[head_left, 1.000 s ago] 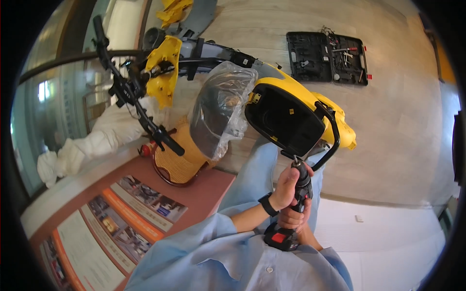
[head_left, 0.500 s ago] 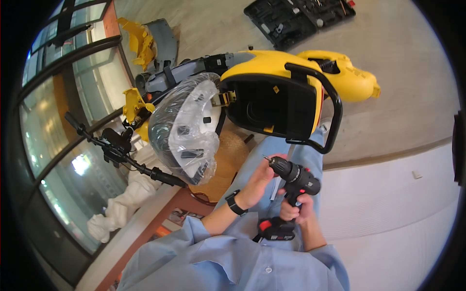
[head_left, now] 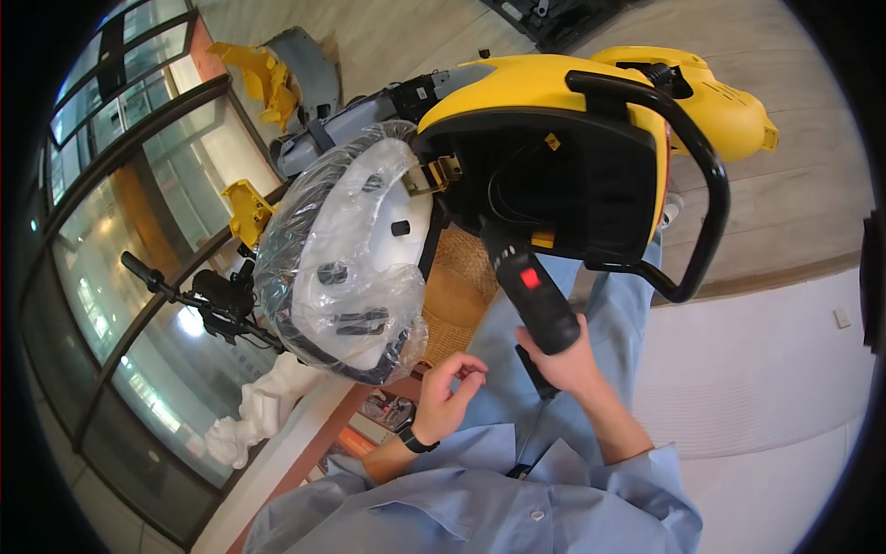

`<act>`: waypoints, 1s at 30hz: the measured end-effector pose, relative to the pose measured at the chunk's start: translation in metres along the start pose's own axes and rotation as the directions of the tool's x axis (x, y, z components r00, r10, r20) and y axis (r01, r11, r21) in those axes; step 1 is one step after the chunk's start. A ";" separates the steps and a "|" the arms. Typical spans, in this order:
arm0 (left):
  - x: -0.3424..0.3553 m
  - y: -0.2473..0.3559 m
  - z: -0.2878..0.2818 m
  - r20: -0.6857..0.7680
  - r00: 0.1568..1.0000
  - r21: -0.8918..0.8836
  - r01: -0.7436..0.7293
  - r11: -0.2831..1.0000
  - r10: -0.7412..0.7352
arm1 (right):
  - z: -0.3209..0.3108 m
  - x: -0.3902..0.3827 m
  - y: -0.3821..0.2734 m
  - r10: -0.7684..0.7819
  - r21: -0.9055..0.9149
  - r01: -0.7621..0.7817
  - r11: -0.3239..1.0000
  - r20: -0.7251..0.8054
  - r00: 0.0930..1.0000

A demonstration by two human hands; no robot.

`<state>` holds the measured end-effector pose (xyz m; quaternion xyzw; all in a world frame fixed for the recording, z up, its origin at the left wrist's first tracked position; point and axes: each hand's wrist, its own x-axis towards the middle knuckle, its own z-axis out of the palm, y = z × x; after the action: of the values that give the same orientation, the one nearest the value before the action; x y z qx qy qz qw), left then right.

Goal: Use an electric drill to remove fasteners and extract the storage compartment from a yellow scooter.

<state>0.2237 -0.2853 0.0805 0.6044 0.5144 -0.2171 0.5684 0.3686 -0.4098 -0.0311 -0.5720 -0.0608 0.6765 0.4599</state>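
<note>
Your left hand (head_left: 448, 397), at the lower centre of the frame, has its fingers loosely curled and holds nothing that shows. Your right hand (head_left: 573, 362), just right of it, is closed around the drill (head_left: 543, 309); the tool body hides most of the fingers, so the trigger finger's position cannot be told. The drill lies at the centre of the frame, tilted, its nose toward the near edge of the dark storage compartment (head_left: 600, 205). Hold the wrist in line with the tool body, press along the bit's axis only, and squeeze the trigger gradually. Confirm bit contact by eye first: the tip is lost against the black lining, and whether it touches anything cannot be told. Use the left hand to steady the work, clear of the chuck. The drill is matt black, with a rounded rear housing, a red switch on top and pale markings around its front collar. Keep the nose off the orange tab (head_left: 543, 239) just beside it. Left of the compartment, the plastic-wrapped seat (head_left: 369, 249) stands raised on a brass-coloured hinge (head_left: 447, 174), its pale underside in view. A black grab rail (head_left: 709, 171) curves round the right side of the yellow body (head_left: 508, 77); a dark tool case (head_left: 563, 28) lies beyond, cut off by the upper edge.
</note>
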 end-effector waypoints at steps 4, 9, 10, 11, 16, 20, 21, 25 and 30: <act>0.032 -0.095 -0.004 -0.059 0.954 -0.372 0.254 0.893 -0.295 | 0.036 0.047 -0.032 -0.098 0.072 0.139 0.988 -0.409 0.907; 0.109 -0.091 0.021 -0.264 0.913 -0.828 -0.049 0.559 -0.311 | 0.060 0.087 -0.035 -0.127 -0.225 0.043 0.973 -0.375 0.918; 0.114 -0.085 0.023 -0.281 0.937 -0.848 -0.143 0.511 -0.205 | 0.064 0.089 -0.033 -0.122 -0.243 0.031 0.970 -0.369 0.921; 0.120 -0.078 0.026 -0.302 0.949 -0.864 -0.232 0.447 -0.093 | 0.065 0.092 -0.031 -0.130 -0.329 0.003 0.944 -0.365 0.922; 0.133 -0.062 0.028 -0.229 0.973 -0.900 -0.212 0.380 0.002 | 0.075 0.102 -0.024 -0.143 -0.546 -0.084 0.834 -0.360 0.922; 0.136 -0.055 0.021 -0.269 0.962 -0.913 -0.268 0.308 0.039 | 0.076 0.105 -0.030 -0.187 -0.665 -0.079 0.743 -0.319 0.929; 0.137 -0.065 0.022 -0.267 0.963 -0.916 -0.264 0.303 0.035 | 0.076 0.106 -0.036 -0.202 -0.669 -0.070 0.740 -0.320 0.926; 0.146 -0.082 0.021 -0.314 0.948 -0.863 -0.265 0.430 -0.046 | 0.077 0.115 -0.038 -0.194 -0.690 -0.082 0.719 -0.313 0.930; 0.147 -0.054 0.010 -0.238 0.971 -0.929 -0.238 0.284 0.038 | 0.080 0.114 -0.042 -0.161 -0.719 -0.119 0.684 -0.309 0.937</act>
<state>0.2355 -0.2487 -0.0712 0.2082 0.5341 0.2319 0.7859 0.3343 -0.2715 -0.0604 -0.8166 -0.2489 0.4786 0.2056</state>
